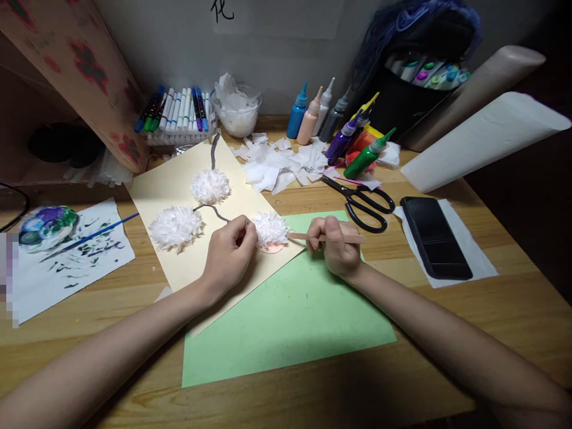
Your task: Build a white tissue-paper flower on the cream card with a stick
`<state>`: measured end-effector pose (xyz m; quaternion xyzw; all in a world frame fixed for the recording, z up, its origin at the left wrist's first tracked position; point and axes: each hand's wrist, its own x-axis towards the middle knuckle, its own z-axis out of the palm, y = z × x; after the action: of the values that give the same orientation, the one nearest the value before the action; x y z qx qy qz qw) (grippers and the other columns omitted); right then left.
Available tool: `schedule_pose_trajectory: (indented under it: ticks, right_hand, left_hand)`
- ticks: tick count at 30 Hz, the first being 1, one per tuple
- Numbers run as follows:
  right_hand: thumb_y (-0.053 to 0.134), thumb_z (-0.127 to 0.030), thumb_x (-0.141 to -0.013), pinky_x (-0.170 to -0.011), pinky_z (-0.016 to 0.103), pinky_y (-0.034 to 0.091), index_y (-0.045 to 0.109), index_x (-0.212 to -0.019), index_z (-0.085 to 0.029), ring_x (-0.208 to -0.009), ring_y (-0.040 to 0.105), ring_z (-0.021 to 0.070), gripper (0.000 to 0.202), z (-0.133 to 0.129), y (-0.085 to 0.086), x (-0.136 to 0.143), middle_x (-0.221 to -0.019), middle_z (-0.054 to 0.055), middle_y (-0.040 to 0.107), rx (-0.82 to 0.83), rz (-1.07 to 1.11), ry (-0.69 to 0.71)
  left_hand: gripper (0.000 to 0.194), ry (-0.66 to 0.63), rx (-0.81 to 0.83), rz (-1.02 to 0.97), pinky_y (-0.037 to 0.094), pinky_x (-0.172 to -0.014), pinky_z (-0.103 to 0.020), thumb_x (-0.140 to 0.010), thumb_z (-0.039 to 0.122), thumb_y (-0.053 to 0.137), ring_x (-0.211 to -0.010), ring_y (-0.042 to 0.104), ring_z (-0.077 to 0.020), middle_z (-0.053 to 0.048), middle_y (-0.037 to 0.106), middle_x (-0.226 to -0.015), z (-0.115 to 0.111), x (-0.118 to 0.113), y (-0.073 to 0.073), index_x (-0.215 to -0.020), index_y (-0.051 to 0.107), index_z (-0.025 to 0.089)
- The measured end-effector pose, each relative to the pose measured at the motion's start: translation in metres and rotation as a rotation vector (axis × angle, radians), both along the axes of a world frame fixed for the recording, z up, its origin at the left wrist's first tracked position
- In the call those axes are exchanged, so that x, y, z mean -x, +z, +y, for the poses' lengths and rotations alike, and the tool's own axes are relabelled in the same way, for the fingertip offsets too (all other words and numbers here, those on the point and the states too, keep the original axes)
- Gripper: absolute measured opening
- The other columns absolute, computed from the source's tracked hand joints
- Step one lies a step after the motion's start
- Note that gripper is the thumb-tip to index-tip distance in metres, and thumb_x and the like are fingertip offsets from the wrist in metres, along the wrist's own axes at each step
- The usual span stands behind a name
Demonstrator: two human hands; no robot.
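Note:
My right hand (335, 241) is closed around a flat wooden stick (353, 239), whose tip meets the right edge of a fluffy white paper flower (270, 229). Below that flower shows a pink patch. At the flower's left, my left hand (235, 250) has its fingers pinched together; what they hold, if anything, is hidden. Two more white flowers, one at the left (176, 228) and one higher up (210, 186), lie on the cream sheet (223, 271) with dark painted stems. The cream sheet overlaps a green sheet (290, 328).
Paper scraps (277, 164), paint bottles (309, 116) and black scissors (366, 205) lie behind the hands. A phone (435, 238) is at the right. A paintbrush (89, 237) rests across a stained sheet (98, 256) at the left. Markers (181, 110) stand behind.

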<state>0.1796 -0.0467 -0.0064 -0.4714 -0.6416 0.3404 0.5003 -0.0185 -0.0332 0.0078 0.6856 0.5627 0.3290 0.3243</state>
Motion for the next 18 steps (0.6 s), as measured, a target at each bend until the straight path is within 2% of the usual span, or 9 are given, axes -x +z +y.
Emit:
schedule_pose_trajectory:
  ticks: [6,10,13,18]
  right_hand:
    - [0.028,-0.044,-0.096,-0.046,0.023,0.037,0.042,-0.046,-0.019,-0.041,0.046,0.0074,0.057,0.015,0.020,0.013,-0.044,-0.002,0.046,-0.001,-0.114,0.064]
    - [0.032,-0.044,-0.095,-0.044,0.022,0.036,0.041,-0.044,-0.019,-0.038,0.044,0.0068,0.057,0.027,0.031,0.022,-0.040,-0.004,0.040,0.084,-0.136,0.072]
    - [0.036,-0.047,-0.093,-0.042,0.022,0.034,0.041,-0.042,-0.019,-0.038,0.044,0.0068,0.058,0.032,0.035,0.023,-0.039,-0.004,0.039,0.125,-0.119,0.082]
    - [0.035,-0.053,-0.091,-0.036,0.023,0.028,0.043,-0.045,-0.019,-0.032,0.039,0.0064,0.058,0.025,0.035,0.009,-0.039,-0.004,0.040,0.135,0.096,0.033]
  left_hand:
    - [0.028,-0.020,-0.030,0.009,0.028,-0.051,-0.022,-0.087,0.024,0.042,-0.051,0.036,-0.0082,0.005,0.039,-0.052,-0.001,-0.001,-0.001,-0.059,0.042,0.017]
    - [0.027,-0.107,-0.091,0.022,0.028,-0.049,-0.021,-0.086,0.024,0.042,-0.048,0.036,-0.0074,0.005,0.040,-0.051,-0.003,-0.001,0.001,-0.060,0.044,0.017]
    - [0.026,-0.283,-0.221,0.066,0.029,-0.048,-0.020,-0.085,0.021,0.042,-0.045,0.036,-0.0065,0.006,0.040,-0.049,-0.006,0.000,0.001,-0.060,0.045,0.017]
    - [0.022,-0.721,-0.468,0.214,0.028,-0.046,-0.021,-0.083,0.018,0.043,-0.044,0.041,-0.0072,0.005,0.050,-0.049,-0.008,0.001,-0.003,-0.063,0.052,0.017]
